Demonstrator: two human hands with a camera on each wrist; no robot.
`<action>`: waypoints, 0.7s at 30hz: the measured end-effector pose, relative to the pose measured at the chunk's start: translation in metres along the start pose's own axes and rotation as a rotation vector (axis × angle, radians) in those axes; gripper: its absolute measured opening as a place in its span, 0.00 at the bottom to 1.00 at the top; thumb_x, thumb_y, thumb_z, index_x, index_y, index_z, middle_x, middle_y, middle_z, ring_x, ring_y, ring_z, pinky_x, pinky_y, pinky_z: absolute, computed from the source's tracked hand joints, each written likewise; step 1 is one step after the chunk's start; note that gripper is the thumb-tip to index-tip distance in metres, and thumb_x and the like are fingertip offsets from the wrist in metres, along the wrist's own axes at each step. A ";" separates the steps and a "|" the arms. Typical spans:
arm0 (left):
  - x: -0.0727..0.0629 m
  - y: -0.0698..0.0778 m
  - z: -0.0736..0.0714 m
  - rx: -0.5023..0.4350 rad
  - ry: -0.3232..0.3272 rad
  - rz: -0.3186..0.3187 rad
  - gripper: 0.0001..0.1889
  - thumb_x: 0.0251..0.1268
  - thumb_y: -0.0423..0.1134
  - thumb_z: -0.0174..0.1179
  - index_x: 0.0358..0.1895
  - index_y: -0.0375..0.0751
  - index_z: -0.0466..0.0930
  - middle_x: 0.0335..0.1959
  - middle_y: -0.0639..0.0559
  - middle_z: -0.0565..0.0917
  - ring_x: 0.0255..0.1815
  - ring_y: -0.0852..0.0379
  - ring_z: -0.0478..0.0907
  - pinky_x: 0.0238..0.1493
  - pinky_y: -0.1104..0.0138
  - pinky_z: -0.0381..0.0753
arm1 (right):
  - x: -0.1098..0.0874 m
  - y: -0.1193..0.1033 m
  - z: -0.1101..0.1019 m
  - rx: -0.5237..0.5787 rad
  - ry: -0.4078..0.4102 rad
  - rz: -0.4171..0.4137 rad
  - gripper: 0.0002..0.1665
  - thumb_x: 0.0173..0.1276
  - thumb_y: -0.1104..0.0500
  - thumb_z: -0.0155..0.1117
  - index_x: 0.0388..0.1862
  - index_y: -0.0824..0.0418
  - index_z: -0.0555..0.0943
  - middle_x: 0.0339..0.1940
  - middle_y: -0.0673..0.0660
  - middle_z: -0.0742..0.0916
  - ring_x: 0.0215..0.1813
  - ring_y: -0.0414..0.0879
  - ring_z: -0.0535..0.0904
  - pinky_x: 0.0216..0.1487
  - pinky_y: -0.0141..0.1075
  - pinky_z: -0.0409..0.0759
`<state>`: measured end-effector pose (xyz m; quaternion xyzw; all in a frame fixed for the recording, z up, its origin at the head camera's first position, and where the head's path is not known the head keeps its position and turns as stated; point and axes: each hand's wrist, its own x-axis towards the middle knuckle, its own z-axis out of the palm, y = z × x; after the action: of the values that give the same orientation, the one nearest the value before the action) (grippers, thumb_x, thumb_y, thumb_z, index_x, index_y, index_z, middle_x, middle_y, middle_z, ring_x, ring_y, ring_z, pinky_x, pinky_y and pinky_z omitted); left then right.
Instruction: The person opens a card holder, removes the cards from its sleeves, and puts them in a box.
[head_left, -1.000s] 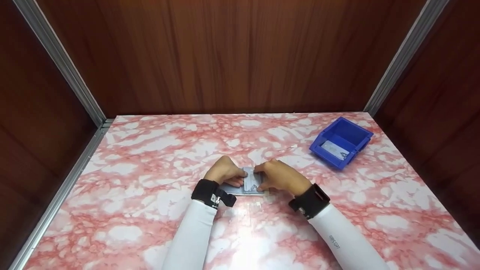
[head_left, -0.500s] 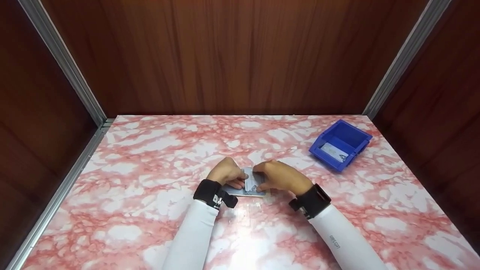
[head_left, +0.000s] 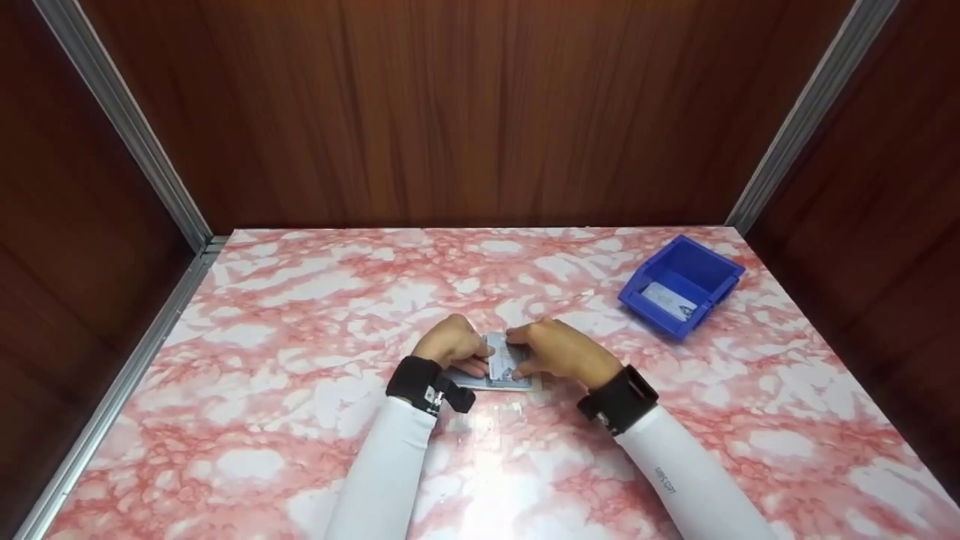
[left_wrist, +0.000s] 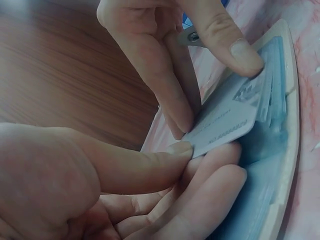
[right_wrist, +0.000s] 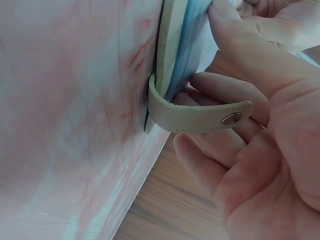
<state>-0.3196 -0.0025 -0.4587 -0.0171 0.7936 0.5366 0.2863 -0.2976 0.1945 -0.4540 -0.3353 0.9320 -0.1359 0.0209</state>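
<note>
A white printed card (left_wrist: 225,117) lies over the clear bluish plastic sleeves (left_wrist: 278,75) of an open card holder with a cream cover (left_wrist: 293,100). My left hand (head_left: 454,346) pinches the near end of the card, thumb on top and fingers beneath. From the other side my right hand (head_left: 566,351) grips the card across its long edges, thumb on one edge and fingertips at the opposite one. The holder's cream strap with a metal snap (right_wrist: 195,118) stands up beside the right hand's fingers. Part of the holder is hidden under both hands.
A blue plastic bin (head_left: 701,266) stands at the back right of the red-and-white marbled table (head_left: 300,450), with another white card (head_left: 669,300) inside. Dark wood-grain panels (head_left: 480,112) enclose the back and sides.
Both hands stay at the card holder with barely any movement. The card shifts slightly between the fingers.
</note>
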 end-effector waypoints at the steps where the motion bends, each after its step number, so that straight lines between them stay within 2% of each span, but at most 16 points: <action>1: 0.000 0.000 0.000 -0.001 -0.001 0.001 0.07 0.54 0.31 0.64 0.32 0.29 0.79 0.26 0.41 0.85 0.21 0.53 0.84 0.29 0.64 0.85 | 0.000 0.001 0.000 0.004 -0.002 0.001 0.27 0.47 0.46 0.74 0.47 0.54 0.82 0.37 0.50 0.86 0.33 0.41 0.76 0.38 0.37 0.79; 8: 0.000 0.000 -0.002 0.024 -0.024 0.003 0.07 0.56 0.32 0.62 0.33 0.30 0.79 0.27 0.41 0.85 0.21 0.54 0.84 0.29 0.65 0.85 | 0.000 0.002 -0.002 0.011 -0.023 0.041 0.29 0.46 0.46 0.74 0.49 0.53 0.82 0.46 0.51 0.86 0.39 0.44 0.81 0.45 0.38 0.81; 12: -0.001 0.000 -0.003 0.022 -0.036 0.003 0.07 0.56 0.32 0.61 0.34 0.29 0.79 0.28 0.41 0.85 0.22 0.53 0.84 0.30 0.65 0.85 | 0.000 0.003 -0.001 0.015 -0.029 0.031 0.29 0.47 0.47 0.74 0.49 0.54 0.82 0.49 0.53 0.86 0.40 0.45 0.81 0.46 0.39 0.81; 21: 0.000 -0.001 -0.009 0.020 -0.041 -0.032 0.06 0.56 0.32 0.62 0.33 0.30 0.81 0.28 0.42 0.85 0.22 0.54 0.84 0.30 0.65 0.85 | 0.000 0.002 -0.003 0.007 -0.040 0.033 0.33 0.46 0.47 0.74 0.52 0.56 0.80 0.56 0.58 0.82 0.52 0.50 0.81 0.55 0.43 0.79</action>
<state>-0.3233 -0.0104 -0.4575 -0.0156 0.7924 0.5243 0.3113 -0.2993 0.1971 -0.4522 -0.3227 0.9363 -0.1321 0.0432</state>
